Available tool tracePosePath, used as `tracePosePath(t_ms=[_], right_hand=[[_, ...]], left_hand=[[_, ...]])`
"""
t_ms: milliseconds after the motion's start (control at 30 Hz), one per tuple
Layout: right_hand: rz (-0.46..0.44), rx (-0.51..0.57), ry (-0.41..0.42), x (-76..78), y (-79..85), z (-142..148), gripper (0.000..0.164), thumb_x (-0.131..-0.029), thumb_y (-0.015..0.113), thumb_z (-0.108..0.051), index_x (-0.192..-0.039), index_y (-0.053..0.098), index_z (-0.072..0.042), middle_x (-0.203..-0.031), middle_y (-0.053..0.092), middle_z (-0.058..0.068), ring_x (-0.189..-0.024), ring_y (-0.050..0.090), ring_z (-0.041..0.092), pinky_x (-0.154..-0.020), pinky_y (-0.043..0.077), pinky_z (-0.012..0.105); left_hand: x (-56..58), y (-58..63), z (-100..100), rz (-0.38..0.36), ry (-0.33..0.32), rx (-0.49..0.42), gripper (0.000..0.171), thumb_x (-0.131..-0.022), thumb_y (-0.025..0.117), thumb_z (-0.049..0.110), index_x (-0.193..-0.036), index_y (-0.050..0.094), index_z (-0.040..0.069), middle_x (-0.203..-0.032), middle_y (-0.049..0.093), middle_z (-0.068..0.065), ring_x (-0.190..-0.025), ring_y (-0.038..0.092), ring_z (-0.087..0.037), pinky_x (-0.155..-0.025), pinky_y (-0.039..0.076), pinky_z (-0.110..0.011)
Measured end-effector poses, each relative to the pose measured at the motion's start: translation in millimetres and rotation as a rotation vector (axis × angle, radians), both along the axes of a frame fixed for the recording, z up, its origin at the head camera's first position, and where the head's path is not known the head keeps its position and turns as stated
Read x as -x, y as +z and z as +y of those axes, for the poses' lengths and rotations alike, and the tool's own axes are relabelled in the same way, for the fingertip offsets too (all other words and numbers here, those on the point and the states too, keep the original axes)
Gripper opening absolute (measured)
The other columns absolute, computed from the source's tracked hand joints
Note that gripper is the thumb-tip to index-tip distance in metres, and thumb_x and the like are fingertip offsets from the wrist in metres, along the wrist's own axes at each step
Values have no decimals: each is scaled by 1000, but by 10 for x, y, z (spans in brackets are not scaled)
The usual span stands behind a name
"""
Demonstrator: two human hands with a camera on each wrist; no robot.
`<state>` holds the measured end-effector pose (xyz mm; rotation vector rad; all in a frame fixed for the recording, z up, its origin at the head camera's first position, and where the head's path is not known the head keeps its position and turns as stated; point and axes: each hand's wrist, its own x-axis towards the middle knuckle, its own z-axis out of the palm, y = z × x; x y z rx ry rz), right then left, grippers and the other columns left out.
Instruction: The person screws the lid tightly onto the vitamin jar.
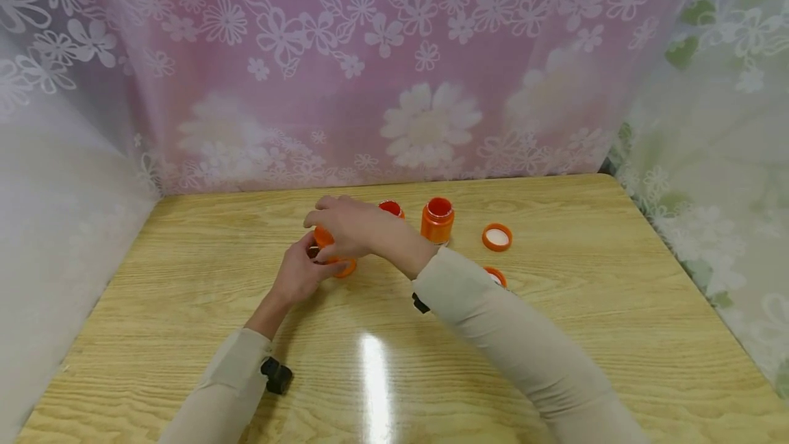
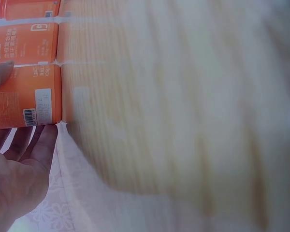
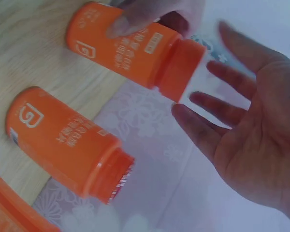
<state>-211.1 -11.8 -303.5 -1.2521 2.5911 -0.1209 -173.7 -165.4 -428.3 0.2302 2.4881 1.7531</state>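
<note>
Near the back left of the table, my left hand (image 1: 300,273) grips an orange bottle (image 2: 24,96) with white lettering, thumb on one side and fingers on the other. The bottle stands on the table with its orange cap (image 3: 182,70) on. My right hand (image 1: 354,226) hovers over that cap. In the right wrist view the fingers (image 3: 232,79) are spread around the cap with a gap, holding nothing. Beside the gripped bottle stands an uncapped orange bottle (image 3: 63,140), mostly hidden by the right hand in the head view. Another uncapped bottle (image 1: 437,223) stands further right.
An orange lid (image 1: 496,237) lies with its white inside up, right of the bottles. A second lid (image 1: 496,274) is partly behind the right sleeve. Part of an orange round piece (image 1: 347,268) shows by the left thumb. A flowered curtain (image 1: 425,122) hangs behind the table.
</note>
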Motion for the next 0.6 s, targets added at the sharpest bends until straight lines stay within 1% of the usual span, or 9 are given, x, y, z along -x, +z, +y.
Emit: tracePosePath(t_ms=[33,100,167,267,300,367,467,533,600], right_hand=[[-13,-7,35,7,16,3,42,-94,61,-30,-134,53,-18,-132,48,2,-111,49,20,-92,44,31],[-18,-18,70,15,33,1,36,-94,60,-17,-130,58,-18,-125,52,1,-108,50,19,-92,44,30],[-21,-19,79,19,30,5,35,-93,59,-9,-126,62,-18,-118,55,1,-102,51,18,-91,43,29],[-17,-23,65,20,15,10,35,-92,61,-6,-124,65,-19,-114,55,0,-100,50,18,-94,40,31],[-13,-22,59,20,10,10,35,-92,62,-7,-124,65,-19,-114,55,0,-100,49,18,-96,39,32],[-4,-19,53,15,2,5,34,-91,63,-7,-123,66,-19,-113,55,-1,-101,49,17,-97,37,32],[20,-12,43,5,-7,-15,30,-92,63,-9,-120,67,-19,-111,56,-1,-100,49,15,-96,36,33],[35,-11,28,-4,-11,-31,29,-92,64,-11,-119,67,-19,-110,57,-1,-99,49,15,-96,36,33],[41,-14,-3,-15,-17,-48,30,-91,66,-15,-121,67,-19,-110,56,-1,-98,49,16,-94,37,32]], left_hand=[[6,-19,-4,0,7,8,58,-82,78,27,-130,51,6,-119,58,-11,-101,61,-26,-80,54,-32],[-18,47,20,-19,13,-8,58,-82,78,20,-130,50,1,-122,56,-16,-107,60,-30,-84,53,-35],[-56,132,56,-32,11,-15,56,-83,76,15,-129,50,-2,-123,56,-18,-110,58,-32,-86,52,-35],[-98,228,99,-38,9,-3,53,-84,75,10,-128,49,-5,-123,55,-20,-111,58,-34,-87,52,-36],[-100,230,104,-33,8,0,53,-84,74,9,-128,49,-5,-123,55,-20,-110,58,-34,-86,52,-36],[-78,183,91,-34,7,-6,53,-84,75,9,-129,49,-5,-124,55,-20,-111,58,-34,-87,52,-37],[-27,64,55,-25,11,-12,55,-83,76,12,-129,49,-2,-124,55,-18,-111,58,-32,-88,51,-36],[8,-16,26,-16,15,-12,56,-82,77,15,-129,50,1,-124,55,-15,-112,58,-30,-88,51,-35],[22,-56,10,-3,22,0,57,-82,78,19,-129,51,4,-124,56,-13,-111,58,-28,-88,51,-35]])
